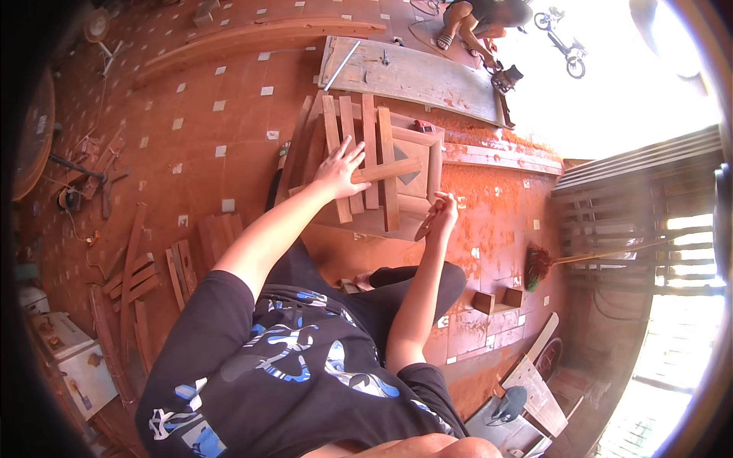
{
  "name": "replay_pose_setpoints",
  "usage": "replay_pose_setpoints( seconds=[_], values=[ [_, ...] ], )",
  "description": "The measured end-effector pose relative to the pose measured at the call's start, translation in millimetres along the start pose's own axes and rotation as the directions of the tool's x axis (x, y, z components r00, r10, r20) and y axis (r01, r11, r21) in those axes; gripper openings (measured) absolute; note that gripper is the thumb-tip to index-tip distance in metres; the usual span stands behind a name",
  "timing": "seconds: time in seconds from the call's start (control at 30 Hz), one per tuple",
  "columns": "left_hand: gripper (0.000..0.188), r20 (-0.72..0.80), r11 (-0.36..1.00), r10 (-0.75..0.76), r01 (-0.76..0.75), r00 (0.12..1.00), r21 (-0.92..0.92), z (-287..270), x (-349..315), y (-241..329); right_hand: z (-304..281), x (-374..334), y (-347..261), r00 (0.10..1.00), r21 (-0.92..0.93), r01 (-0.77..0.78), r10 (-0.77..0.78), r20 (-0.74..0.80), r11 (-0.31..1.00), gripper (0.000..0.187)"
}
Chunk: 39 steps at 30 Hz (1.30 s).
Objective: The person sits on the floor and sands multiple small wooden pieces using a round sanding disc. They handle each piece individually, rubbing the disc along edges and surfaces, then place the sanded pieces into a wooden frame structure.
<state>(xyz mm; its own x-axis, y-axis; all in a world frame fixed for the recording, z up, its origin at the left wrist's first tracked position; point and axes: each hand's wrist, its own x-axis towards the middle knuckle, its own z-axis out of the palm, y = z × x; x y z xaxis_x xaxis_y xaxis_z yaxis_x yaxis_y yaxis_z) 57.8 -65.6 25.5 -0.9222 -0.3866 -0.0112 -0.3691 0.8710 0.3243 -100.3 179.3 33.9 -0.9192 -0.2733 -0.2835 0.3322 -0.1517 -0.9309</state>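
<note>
A wooden crosspiece is lying across slats on a framed panel, the person's left hand resting over it, fingers spread and not gripping. The right hand is hovering near the panel's edge, fingers bent, its grip impossible to tell. The slats, apparently lying loose, are risking misalignment should that left palm push sideways.

The left hand hides part of the crosswise wooden strip. What, if anything, the curled right hand holds cannot be told. The far edge cuts off 1 co-worker. On the far plank, 1 small object is too tiny to identify.
</note>
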Motion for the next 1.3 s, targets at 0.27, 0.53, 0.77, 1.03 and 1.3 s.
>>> replay_pose_setpoints(
  seconds=[0.27,0.53,0.77,1.03,1.3],
  values=[
    [0.043,-0.074,0.938,0.245,-0.255,0.967,-0.233,-8,10,-4,25,-26,-33,0.987,0.203,0.161,-0.163,-0.004,0.966,0.02],
    [0.056,0.016,0.952,0.194,-0.184,0.981,-0.244,1,58,48,-5,-30,-25,0.994,0.401,-0.025,-0.019,0.105,0.916,0.034],
    [0.076,0.025,0.988,0.118,-0.115,0.993,-0.104,6,63,30,-15,-45,-25,0.997,0.304,-0.006,-0.017,0.074,0.953,0.036],
    [0.068,0.042,0.973,0.225,-0.223,0.973,-0.05,6,26,-21,8,-35,-13,0.995,0.252,0.024,-0.049,0.092,0.967,0.026],
    [0.061,0.082,0.973,0.02,0.0,0.996,-0.229,2,27,-23,128,-12,-45,0.938,-0.078,0.318,-0.301,0.173,0.945,0.018]
  ],
)
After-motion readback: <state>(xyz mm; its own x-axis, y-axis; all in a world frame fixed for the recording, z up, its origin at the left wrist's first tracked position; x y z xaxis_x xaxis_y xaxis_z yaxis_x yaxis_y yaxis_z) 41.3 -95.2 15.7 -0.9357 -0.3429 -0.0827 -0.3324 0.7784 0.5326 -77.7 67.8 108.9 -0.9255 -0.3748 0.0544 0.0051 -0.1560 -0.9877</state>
